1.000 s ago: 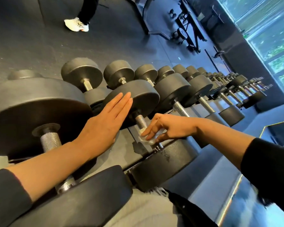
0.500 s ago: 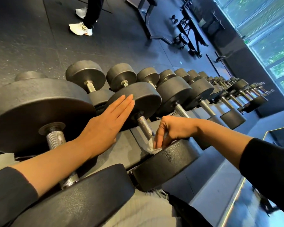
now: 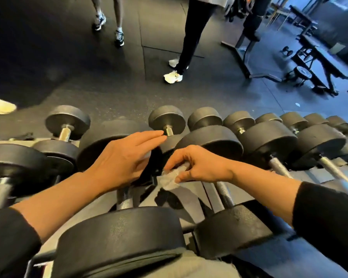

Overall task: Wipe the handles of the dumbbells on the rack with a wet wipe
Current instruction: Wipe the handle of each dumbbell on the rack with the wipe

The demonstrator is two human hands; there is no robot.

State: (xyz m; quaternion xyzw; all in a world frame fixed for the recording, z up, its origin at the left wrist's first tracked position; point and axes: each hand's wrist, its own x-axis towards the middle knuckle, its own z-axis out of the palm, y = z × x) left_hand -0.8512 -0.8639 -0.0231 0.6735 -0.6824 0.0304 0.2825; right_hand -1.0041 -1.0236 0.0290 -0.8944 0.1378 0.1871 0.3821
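Two hands over a rack (image 3: 189,189) of dumbbells, one holding a wipe.

Left to right: the left hand (image 3: 123,159) lies flat, fingers straight, against a black dumbbell (image 3: 109,143) head; the right hand (image 3: 197,165) pinches a crumpled wipe (image 3: 170,178) above the rack's grey tray, between two knurled handles (image 3: 225,194). The rack holds dumbbells in two rows. No writing is legible.

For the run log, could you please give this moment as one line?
right hand pinches wet wipe | left hand flat on dumbbell head | wiping ongoing
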